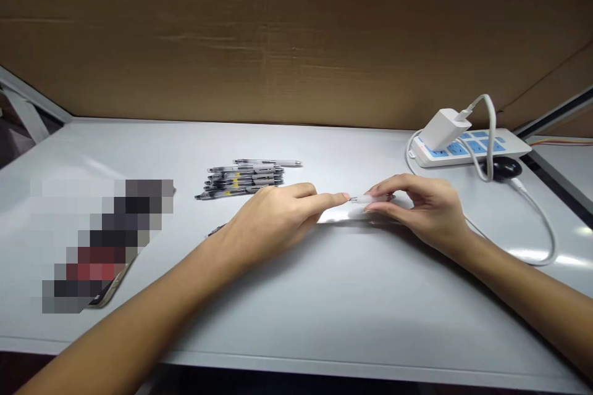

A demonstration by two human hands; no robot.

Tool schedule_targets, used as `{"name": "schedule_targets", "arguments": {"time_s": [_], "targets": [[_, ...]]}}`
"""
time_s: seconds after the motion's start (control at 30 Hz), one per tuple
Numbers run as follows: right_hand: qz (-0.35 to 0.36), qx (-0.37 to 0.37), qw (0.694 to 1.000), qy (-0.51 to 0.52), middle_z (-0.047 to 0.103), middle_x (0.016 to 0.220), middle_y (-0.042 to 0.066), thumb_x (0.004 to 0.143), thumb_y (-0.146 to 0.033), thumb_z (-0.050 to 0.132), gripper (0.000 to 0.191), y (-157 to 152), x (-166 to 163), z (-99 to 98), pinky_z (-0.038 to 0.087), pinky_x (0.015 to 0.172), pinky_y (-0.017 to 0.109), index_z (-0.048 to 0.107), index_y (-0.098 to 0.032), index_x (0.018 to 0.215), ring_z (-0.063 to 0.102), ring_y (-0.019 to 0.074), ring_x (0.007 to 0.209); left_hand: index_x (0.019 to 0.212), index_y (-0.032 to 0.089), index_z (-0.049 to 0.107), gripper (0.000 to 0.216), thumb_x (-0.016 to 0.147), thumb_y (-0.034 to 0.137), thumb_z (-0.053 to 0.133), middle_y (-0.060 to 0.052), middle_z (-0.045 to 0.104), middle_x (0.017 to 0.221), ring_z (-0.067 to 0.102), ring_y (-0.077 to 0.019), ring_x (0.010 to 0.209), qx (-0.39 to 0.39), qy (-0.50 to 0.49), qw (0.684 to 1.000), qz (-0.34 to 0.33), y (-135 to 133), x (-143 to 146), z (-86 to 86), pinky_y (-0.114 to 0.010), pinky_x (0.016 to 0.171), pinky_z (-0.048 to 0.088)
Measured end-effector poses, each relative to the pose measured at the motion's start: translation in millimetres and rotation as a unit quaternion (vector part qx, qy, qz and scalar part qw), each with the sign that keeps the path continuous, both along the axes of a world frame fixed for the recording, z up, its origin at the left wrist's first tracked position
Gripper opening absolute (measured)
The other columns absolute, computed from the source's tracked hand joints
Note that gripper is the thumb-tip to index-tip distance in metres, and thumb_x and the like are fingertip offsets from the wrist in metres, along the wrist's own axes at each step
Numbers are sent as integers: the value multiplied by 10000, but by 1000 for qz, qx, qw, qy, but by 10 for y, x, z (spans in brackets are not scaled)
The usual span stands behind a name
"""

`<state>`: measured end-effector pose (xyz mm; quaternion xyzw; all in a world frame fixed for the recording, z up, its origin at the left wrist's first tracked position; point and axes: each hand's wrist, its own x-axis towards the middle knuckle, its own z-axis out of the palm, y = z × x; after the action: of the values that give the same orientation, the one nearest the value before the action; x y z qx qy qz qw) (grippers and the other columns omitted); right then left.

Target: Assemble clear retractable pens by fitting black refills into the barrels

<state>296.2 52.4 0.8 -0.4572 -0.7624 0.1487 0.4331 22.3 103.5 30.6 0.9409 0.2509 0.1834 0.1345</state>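
Right grip [424, 213]: thumb and fingers together, clamped on a small translucent pen part [373, 198], its metal tip [354, 199] pointing left, held just above the surface [324, 302]. You will find it light, stiff and smooth, so it may slip; take hold along the barrel, clear of the tip. Left grip [273, 222]: index finger extended, fingertip just beside the metal tip; thumb hidden, so you cannot tell its closure. Farther out: far left, a stack of retractable pens [245, 180]; far right, a white charger [447, 129] on a blue-and-white power strip [503, 148]; near left, a pixelated object [102, 241].
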Motion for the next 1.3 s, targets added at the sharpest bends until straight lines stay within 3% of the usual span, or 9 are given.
{"name": "schedule_targets", "arguments": {"time_s": [0.17, 0.3, 0.47, 0.6, 0.77, 1.3], "targets": [[31, -3, 999, 6, 779, 848, 11, 889, -271, 792, 84, 2, -2, -11, 579, 644, 322, 723, -245, 928, 737, 192, 720, 1306, 239, 629, 307, 1035, 226, 485, -33, 773, 973, 706, -169, 745, -46, -7, 999, 26, -36, 61, -20, -260, 664, 502], [24, -6, 1000, 5, 780, 839, 7, 886, -259, 793, 72, -7, -22, 9, 577, 639, 308, 725, -248, 909, 734, 183, 704, 1185, 227, 616, 196, 1030, 305, 523, 4, 740, 806, 671, -169, 647, -93, 14, 993, 74, -69, 96, -19, -255, 597, 451], [29, -7, 1000, 1, 784, 837, 6, 893, -264, 785, 65, -17, -66, 28, 578, 625, 295, 729, -243, 918, 730, 172, 682, 1015, 219, 610, 152, 1033, 324, 503, 25, 689, 723, 611, -151, 578, -103, 16, 992, 74, -93, 113, 0, -255, 557, 394], [28, -3, 1000, 0, 787, 836, 4, 882, -285, 800, 98, -43, -104, 29, 568, 590, 293, 724, -251, 933, 717, 169, 657, 1026, 227, 577, 119, 1001, 342, 596, 23, 731, 808, 659, -151, 630, -142, 3, 987, 80, -124, 183, -25, -249, 589, 432], [28, -5, 1000, 1, 793, 812, 13, 890, -352, 793, 115, -71, -143, 51, 574, 570, 304, 730, -256, 905, 724, 182, 633, 1092, 240, 536, 234, 952, 344, 692, 4, 768, 893, 728, -172, 732, -202, -29, 977, 64, -140, 259, -79, -255, 646, 510], [42, 1, 999, -6, 801, 846, 11, 910, -307, 768, 53, -86, -141, 51, 581, 598, 306, 741, -268, 934, 745, 191, 683, 1127, 262, 507, 224, 966, 315, 654, 3, 805, 945, 730, -168, 743, -268, -45, 961, 55, -144, 263, -45, -268, 669, 516]]}}
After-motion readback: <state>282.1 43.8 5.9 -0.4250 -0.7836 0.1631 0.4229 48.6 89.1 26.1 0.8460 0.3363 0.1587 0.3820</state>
